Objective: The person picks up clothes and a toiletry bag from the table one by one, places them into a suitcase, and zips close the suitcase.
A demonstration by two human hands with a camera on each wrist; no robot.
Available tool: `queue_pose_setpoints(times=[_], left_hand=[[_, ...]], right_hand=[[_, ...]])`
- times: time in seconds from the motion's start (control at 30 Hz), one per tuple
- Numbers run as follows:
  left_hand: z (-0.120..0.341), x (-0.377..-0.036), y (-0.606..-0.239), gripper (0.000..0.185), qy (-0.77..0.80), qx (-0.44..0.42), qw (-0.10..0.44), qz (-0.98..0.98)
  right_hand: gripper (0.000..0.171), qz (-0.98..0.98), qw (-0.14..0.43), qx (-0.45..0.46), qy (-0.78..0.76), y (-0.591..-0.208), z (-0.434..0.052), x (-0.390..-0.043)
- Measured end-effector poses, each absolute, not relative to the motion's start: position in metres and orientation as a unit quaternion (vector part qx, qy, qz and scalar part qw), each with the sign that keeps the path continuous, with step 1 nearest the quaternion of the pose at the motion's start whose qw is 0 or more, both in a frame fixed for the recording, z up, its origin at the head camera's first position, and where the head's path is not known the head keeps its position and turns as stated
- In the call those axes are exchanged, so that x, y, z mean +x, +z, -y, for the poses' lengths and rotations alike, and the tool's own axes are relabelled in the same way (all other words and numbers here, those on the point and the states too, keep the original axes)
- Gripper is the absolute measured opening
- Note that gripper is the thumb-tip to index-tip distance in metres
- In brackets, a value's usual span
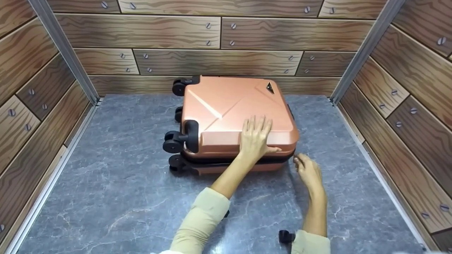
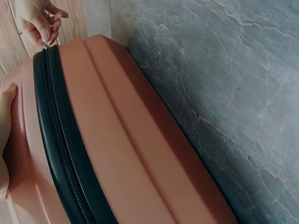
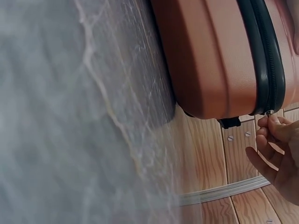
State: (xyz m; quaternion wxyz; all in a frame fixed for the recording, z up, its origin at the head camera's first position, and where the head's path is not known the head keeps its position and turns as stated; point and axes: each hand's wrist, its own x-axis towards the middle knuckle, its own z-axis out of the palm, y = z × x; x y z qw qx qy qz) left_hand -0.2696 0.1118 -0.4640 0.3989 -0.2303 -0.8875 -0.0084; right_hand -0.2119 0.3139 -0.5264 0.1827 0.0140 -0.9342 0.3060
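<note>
A rose-gold hard-shell suitcase (image 1: 229, 109) lies flat on the grey marble floor (image 1: 123, 183), wheels (image 1: 173, 143) to the left. My left hand (image 1: 255, 138) lies flat on its top shell near the front edge, fingers straight. My right hand (image 1: 306, 168) is at the front right corner and pinches the zipper pull (image 3: 269, 112) between thumb and fingertips. The black zipper band (image 2: 60, 144) runs along the side of the suitcase (image 2: 140, 154). The right hand (image 2: 39, 21) shows at the corner in the left wrist view; the same hand (image 3: 278, 140) appears beside the suitcase (image 3: 215, 56).
Wood-patterned walls (image 1: 219, 35) with screws enclose the floor on three sides, with metal corner strips (image 1: 367, 49). A small black object (image 1: 285, 236) lies on the floor by my right sleeve. Open floor stretches left and right of the suitcase.
</note>
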Motion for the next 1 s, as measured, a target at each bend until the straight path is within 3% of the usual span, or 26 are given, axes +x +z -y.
queue_pose_setpoints(times=[0.6,1.0], left_hand=[[-0.114,-0.268,-0.462,0.1,-0.01,-0.224,0.376,0.899],[-0.112,-0.268,-0.463,0.1,-0.015,-0.22,0.39,0.894]], right_hand=[[0.012,0.946,0.211,0.047,0.242,-0.522,-0.307,-0.2],[0.018,0.945,0.229,0.069,0.225,-0.52,-0.297,-0.197]])
